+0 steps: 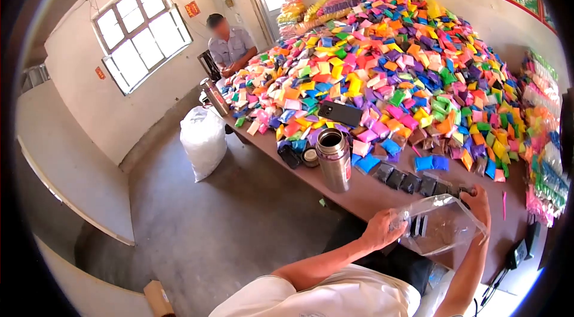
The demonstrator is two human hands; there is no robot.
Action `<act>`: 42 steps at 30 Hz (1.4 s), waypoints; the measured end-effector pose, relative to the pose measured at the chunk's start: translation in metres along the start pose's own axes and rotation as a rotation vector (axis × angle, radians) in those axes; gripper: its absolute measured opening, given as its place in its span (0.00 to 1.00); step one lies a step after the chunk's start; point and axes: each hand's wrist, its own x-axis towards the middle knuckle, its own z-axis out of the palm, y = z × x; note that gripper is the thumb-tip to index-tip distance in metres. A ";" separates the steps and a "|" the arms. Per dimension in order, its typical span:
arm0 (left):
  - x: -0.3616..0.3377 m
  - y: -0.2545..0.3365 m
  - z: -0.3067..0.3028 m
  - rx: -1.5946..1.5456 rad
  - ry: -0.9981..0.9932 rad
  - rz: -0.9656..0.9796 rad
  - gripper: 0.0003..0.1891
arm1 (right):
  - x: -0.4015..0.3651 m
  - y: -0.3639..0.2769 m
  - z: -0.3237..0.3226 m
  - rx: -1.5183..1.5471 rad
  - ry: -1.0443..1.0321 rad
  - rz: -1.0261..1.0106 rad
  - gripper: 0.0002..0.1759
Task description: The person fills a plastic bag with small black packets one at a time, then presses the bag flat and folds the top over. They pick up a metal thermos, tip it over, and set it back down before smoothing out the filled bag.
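A clear plastic bag (pixel 445 234) with black packets inside it is over the near edge of the surface (pixel 365 196), between the person's hands. The left hand (pixel 384 230) is closed on the bag's left side; the right hand (pixel 477 202), fingers bent narrow, is at the right end of a row of black packets (pixel 410 183), its grip unclear. Left of the row stands an open steel flask (pixel 335 164), a black phone (pixel 339 113) beyond it on the large colourful heap (pixel 388 66). Another person (pixel 230 48) sits at the far left

Clear plastic bag (pixel 449 237), black packets (pixel 420 226) inside; black packet row (pixel 410 183) on brown table (pixel 366 200).
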 end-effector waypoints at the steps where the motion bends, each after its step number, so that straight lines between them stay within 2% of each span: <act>1: -0.001 -0.002 0.001 0.012 0.004 -0.003 0.22 | -0.004 -0.023 -0.010 0.062 -0.122 0.067 0.17; 2: 0.000 -0.002 0.002 0.019 0.006 -0.006 0.22 | -0.007 -0.038 -0.018 0.121 -0.242 0.135 0.18; 3: 0.002 0.004 -0.001 0.012 0.000 -0.022 0.22 | -0.008 -0.044 -0.021 0.123 -0.237 0.133 0.18; 5: 0.002 -0.001 0.001 0.006 -0.018 -0.014 0.22 | -0.010 -0.050 -0.023 0.048 -0.213 0.254 0.18; 9: 0.001 -0.002 0.003 0.008 0.029 0.028 0.21 | -0.008 0.015 -0.026 0.050 -0.156 0.197 0.19; 11: 0.001 -0.001 0.002 0.011 0.020 0.009 0.21 | -0.016 0.044 -0.034 0.604 -0.050 0.182 0.19; 12: 0.000 -0.001 0.002 0.016 0.014 -0.006 0.21 | -0.020 0.052 -0.038 0.600 -0.053 0.186 0.19; 14: -0.001 -0.004 0.004 0.027 0.016 -0.009 0.21 | -0.027 0.070 -0.045 0.773 0.187 0.207 0.21; 15: -0.002 -0.005 0.005 0.040 0.019 -0.008 0.20 | -0.032 0.084 -0.048 0.672 0.272 0.223 0.22; 16: -0.001 -0.004 0.004 0.039 0.019 -0.008 0.20 | -0.037 0.094 -0.051 0.671 0.272 0.224 0.22; 18: 0.000 0.000 0.003 0.036 0.029 0.016 0.20 | -0.048 0.105 -0.061 0.166 0.262 0.249 0.26; 19: 0.000 -0.001 0.005 0.036 0.030 0.019 0.20 | -0.056 0.106 -0.065 -0.061 0.238 0.276 0.32; 20: -0.001 -0.003 0.006 0.052 0.057 0.017 0.20 | -0.059 0.105 -0.059 -0.060 0.240 0.276 0.32; 22: -0.001 -0.001 0.008 0.064 0.082 0.018 0.20 | -0.063 0.108 -0.044 -0.476 0.310 0.460 0.35; 24: -0.002 -0.001 0.005 0.053 0.070 0.009 0.19 | -0.066 0.106 -0.045 -0.451 0.263 0.409 0.35; 27: 0.002 0.006 0.004 0.014 0.128 0.045 0.19 | -0.076 0.069 -0.041 -0.433 0.301 0.417 0.32; 30: 0.003 0.006 0.002 -0.014 0.116 0.071 0.19 | -0.083 0.079 -0.037 -0.426 0.405 0.369 0.30; 32: 0.003 0.004 0.003 -0.020 0.112 0.067 0.18 | -0.088 0.108 -0.042 -0.003 0.433 0.207 0.29; 33: 0.002 0.002 0.004 -0.021 0.105 0.066 0.18 | -0.094 0.102 -0.045 -0.008 0.427 0.206 0.29; 35: 0.003 -0.001 0.003 0.009 0.096 0.059 0.18 | -0.121 0.046 -0.060 0.566 0.733 0.351 0.27; 36: 0.001 -0.002 0.004 0.038 0.083 0.058 0.18 | -0.134 0.020 -0.067 0.576 0.856 0.414 0.25; 38: 0.002 0.000 0.005 0.033 0.093 0.044 0.18 | -0.171 0.038 -0.075 -0.021 0.911 0.056 0.26; 40: 0.002 0.000 0.007 0.033 0.107 0.032 0.18 | -0.200 0.040 -0.075 0.275 0.927 -0.098 0.26; 41: 0.001 -0.003 0.009 0.056 0.117 0.050 0.17 | -0.218 0.036 -0.078 0.714 0.830 0.002 0.24; 42: 0.001 -0.005 0.009 0.080 0.128 0.068 0.16 | -0.225 0.016 -0.074 0.714 0.832 0.003 0.24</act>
